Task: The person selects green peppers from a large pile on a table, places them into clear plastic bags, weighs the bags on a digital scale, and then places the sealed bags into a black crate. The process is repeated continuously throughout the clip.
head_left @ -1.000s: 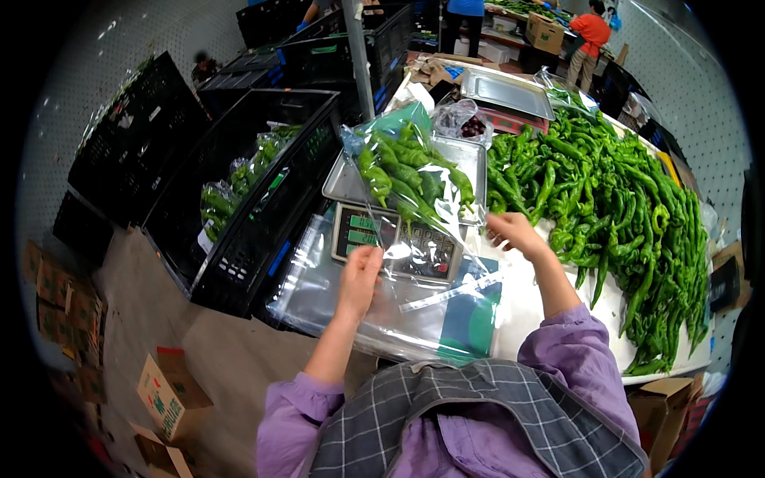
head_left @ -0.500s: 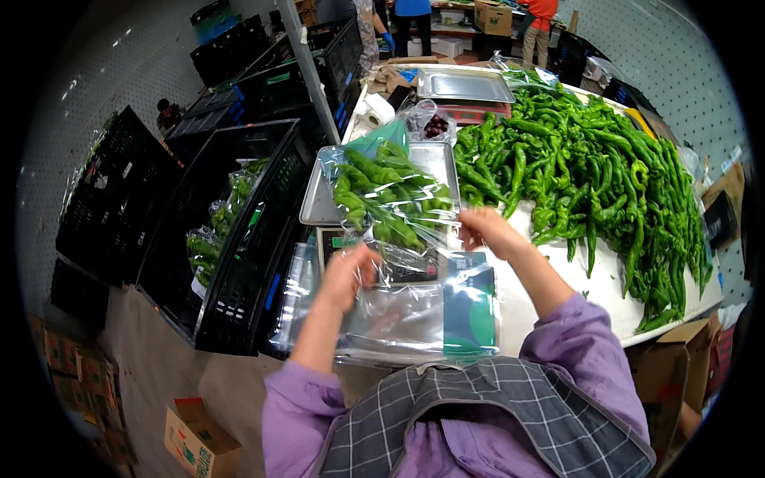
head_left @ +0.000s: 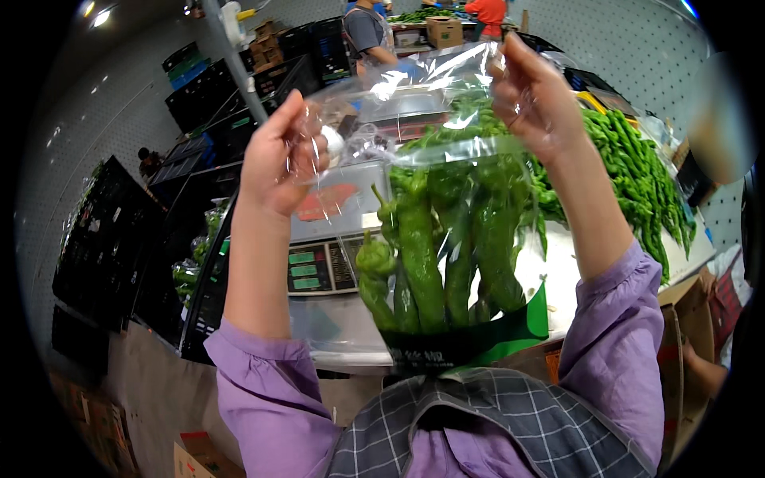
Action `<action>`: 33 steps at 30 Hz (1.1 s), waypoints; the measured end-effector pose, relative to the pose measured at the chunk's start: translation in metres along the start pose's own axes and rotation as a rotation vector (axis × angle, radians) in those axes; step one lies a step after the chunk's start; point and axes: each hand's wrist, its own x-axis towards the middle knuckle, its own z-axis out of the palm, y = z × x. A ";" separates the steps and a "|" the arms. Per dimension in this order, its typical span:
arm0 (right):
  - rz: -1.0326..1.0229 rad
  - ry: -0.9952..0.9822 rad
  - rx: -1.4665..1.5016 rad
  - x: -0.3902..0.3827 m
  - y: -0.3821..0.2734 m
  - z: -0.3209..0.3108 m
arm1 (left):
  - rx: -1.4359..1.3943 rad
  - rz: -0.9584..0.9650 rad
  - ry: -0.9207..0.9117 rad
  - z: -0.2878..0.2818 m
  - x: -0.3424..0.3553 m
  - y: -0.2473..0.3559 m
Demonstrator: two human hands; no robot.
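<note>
A clear plastic bag of long green peppers hangs upright in front of me, its dark green printed bottom end low over my apron. My left hand is closed on the left side of the bag's open top. On the other top corner, higher up, my right hand has its fingers closed on the film. Between them the upper part of the bag is stretched wide and see-through, with the peppers below. Behind it stands a scale with a metal pan and a lit green display, partly covered by the bag.
A big heap of loose green peppers covers the table's right side. Black crates stand at left, one crate holding bagged peppers. A metal post rises behind. Other people stand at the back. A cardboard box sits lower right.
The bag of peppers has come off the scale pan and now hangs upright, close to me. Both my hands have risen and spread apart, holding its top. My view has tilted up slightly.
</note>
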 end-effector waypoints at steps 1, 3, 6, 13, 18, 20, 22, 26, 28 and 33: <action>0.091 0.142 -0.045 -0.009 -0.003 -0.013 | 0.035 -0.028 0.039 0.001 0.001 -0.011; 0.120 0.154 -0.038 -0.031 -0.011 -0.032 | 0.103 -0.074 0.237 0.017 0.001 -0.035; 0.067 0.194 -0.080 -0.063 -0.020 -0.044 | 0.143 -0.135 0.098 0.020 0.000 -0.056; 0.343 0.497 -0.392 -0.228 0.045 -0.073 | 0.400 -0.475 0.208 -0.029 -0.086 -0.163; 0.672 0.809 -0.215 -0.347 0.126 -0.062 | 0.345 -0.847 0.257 -0.090 -0.186 -0.228; 0.783 0.864 -0.260 -0.394 0.157 -0.056 | 0.409 -1.010 0.186 -0.114 -0.233 -0.248; 0.882 0.901 -0.279 -0.430 0.164 -0.041 | 0.601 -1.091 0.222 -0.108 -0.261 -0.257; 0.249 1.021 -1.234 -0.463 0.184 -0.017 | 0.560 -1.035 0.150 -0.109 -0.291 -0.252; 0.178 0.900 -1.348 -0.432 0.190 0.028 | 0.607 -1.027 0.147 -0.112 -0.296 -0.249; 0.083 0.087 -1.532 -0.389 0.256 0.084 | 0.639 -0.920 0.092 -0.103 -0.297 -0.247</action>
